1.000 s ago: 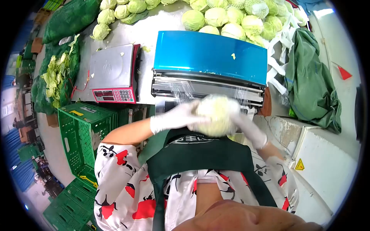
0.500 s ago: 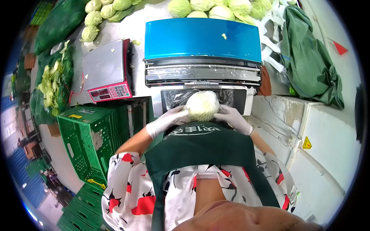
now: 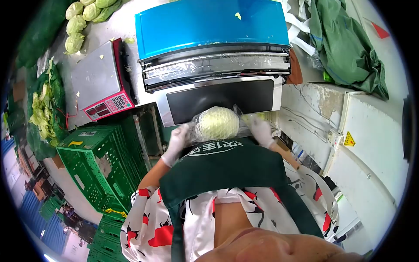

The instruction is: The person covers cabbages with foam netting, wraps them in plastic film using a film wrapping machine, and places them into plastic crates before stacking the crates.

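A pale green cabbage (image 3: 217,123) in a white foam net, with clear plastic film (image 3: 195,126) around it, is held in front of the apron. My gloved left hand (image 3: 179,139) is closed on the film at the cabbage's left side. On the other side my gloved right hand (image 3: 261,131), slightly blurred, pinches the film's right end. Just beyond the cabbage lies the dark plate (image 3: 220,97) of a wrapping machine with a blue cover (image 3: 211,26). A roll of clear film (image 3: 214,65) sits in the machine.
To the left stands a red scale (image 3: 102,83) with a metal pan. Several cabbages (image 3: 76,24) lie behind it on the metal table. Green crates (image 3: 94,161) are stacked below at left. A green cloth (image 3: 345,48) and a white cabinet (image 3: 371,148) are at right.
The cabbage has come off the machine's plate toward my body. My hands have moved outward from its sides, drawing the film ends apart. The camera view has shifted.
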Motion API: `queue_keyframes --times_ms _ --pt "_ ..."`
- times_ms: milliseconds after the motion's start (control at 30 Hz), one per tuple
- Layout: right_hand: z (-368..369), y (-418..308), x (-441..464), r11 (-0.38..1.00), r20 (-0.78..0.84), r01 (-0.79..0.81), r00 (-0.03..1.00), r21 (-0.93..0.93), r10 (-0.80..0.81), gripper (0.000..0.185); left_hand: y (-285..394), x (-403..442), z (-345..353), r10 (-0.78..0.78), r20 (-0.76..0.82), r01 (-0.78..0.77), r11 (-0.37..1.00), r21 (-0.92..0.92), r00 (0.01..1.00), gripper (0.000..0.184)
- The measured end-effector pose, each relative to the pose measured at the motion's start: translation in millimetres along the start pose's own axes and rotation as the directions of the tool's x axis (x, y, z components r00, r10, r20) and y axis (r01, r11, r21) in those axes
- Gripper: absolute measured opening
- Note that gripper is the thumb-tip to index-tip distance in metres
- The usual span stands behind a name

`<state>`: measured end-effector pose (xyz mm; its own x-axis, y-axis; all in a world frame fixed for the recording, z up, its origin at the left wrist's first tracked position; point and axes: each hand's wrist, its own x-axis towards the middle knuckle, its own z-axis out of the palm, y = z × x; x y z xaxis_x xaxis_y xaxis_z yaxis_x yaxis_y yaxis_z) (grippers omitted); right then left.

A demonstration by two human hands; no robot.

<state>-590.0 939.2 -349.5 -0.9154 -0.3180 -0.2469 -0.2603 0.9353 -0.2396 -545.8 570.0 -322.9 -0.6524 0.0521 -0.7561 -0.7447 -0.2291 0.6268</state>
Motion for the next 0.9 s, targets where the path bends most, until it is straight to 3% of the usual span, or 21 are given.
queue_keyframes --times_ms 67,100,133,167,267,367,400,433,467,500,533,567,600,633,667,700,733,767,833,867,900 --pt "99 5 -5 0.990 0.252 0.113 0.959 0.082 -0.130 0.012 -14 11 13 0.060 0.124 -0.097 0.943 0.318 0.990 0.027" --pt "118 -10 3 0.933 0.365 -0.010 0.922 0.361 -0.132 0.013 -23 16 21 0.167 0.191 -0.235 0.876 0.422 0.967 0.026" --pt "121 -32 18 0.606 0.441 -0.272 0.886 0.748 -0.146 0.014 -18 16 34 0.337 0.244 -0.415 0.771 0.483 0.909 0.023" --pt "121 -53 29 0.297 0.454 -0.382 0.860 0.875 -0.232 0.015 -29 34 31 0.569 0.484 -0.734 0.376 0.566 0.665 0.019" --pt "72 -96 54 -0.210 0.282 -0.427 0.824 0.879 -0.492 0.021 4 27 25 0.371 0.618 -0.661 -0.016 0.750 0.693 0.020" --pt "-8 -118 87 -0.423 0.128 -0.521 0.728 0.741 -0.673 0.028 72 15 34 0.685 0.539 -0.793 0.093 0.602 0.490 0.026" --pt "-33 -124 100 -0.400 0.136 -0.552 0.693 0.731 -0.708 0.030 91 13 37 0.745 0.407 -0.814 0.308 0.492 0.528 0.029" --pt "-55 -138 116 -0.347 0.342 -0.767 0.576 0.539 -0.742 0.031 110 11 39 0.788 0.266 -0.823 0.473 0.316 0.555 0.032" --pt "-98 -148 128 -0.062 0.290 -0.479 0.624 0.876 -0.725 0.032 131 4 39 0.660 0.158 -0.676 0.731 0.091 0.735 0.036" --pt "-111 -155 133 -0.100 0.276 -0.506 0.613 0.857 -0.740 0.033 153 -2 53 0.635 0.116 -0.643 0.765 0.047 0.764 0.035" --pt "-118 -163 136 -0.137 0.263 -0.537 0.601 0.833 -0.755 0.034 174 -8 67 0.608 0.073 -0.610 0.793 -0.001 0.790 0.036" --pt "-87 -163 138 -0.037 0.189 -0.311 0.665 0.950 -0.722 0.035 176 -12 70 0.617 0.120 -0.628 0.763 0.151 0.778 0.036" --pt "-82 -160 136 -0.025 0.223 -0.342 0.664 0.939 -0.714 0.039 176 -17 71 0.623 0.164 -0.641 0.708 0.297 0.765 0.038" --pt "-78 -156 134 -0.013 0.256 -0.373 0.661 0.928 -0.705 0.042 169 -16 61 0.672 0.299 -0.734 0.639 0.228 0.678 0.043" --pt "-83 -151 132 0.284 0.145 0.079 0.712 0.956 -0.687 0.049 167 -11 53 0.684 0.484 -0.826 0.535 0.176 0.546 0.048" --pt "-108 -158 130 0.663 0.348 0.209 0.718 0.719 -0.603 0.048 159 -17 44 0.487 0.541 -0.501 0.855 -0.136 0.685 0.058" --pt "-136 -165 128 0.893 0.490 0.311 0.752 0.326 -0.441 0.047 148 -29 35 0.271 0.659 -0.009 0.928 -0.373 0.702 0.070" --pt "-145 -164 120 0.888 0.431 0.431 0.779 0.160 -0.455 0.039 142 -39 25 0.302 0.669 0.074 0.878 -0.472 0.679 0.081" --pt "-116 -135 128 0.855 0.265 0.373 0.838 0.361 -0.478 0.031 126 -50 -4 0.311 0.621 0.117 0.827 -0.550 0.720 0.097" --pt "-114 -126 135 0.806 0.147 0.343 0.876 0.483 -0.460 0.030 111 -49 -19 0.353 0.478 0.102 0.711 -0.696 0.804 0.077" --pt "-126 -122 146 0.771 0.067 0.332 0.898 0.544 -0.434 0.030 73 -36 -54 0.328 0.155 -0.072 0.586 -0.807 0.932 0.066"
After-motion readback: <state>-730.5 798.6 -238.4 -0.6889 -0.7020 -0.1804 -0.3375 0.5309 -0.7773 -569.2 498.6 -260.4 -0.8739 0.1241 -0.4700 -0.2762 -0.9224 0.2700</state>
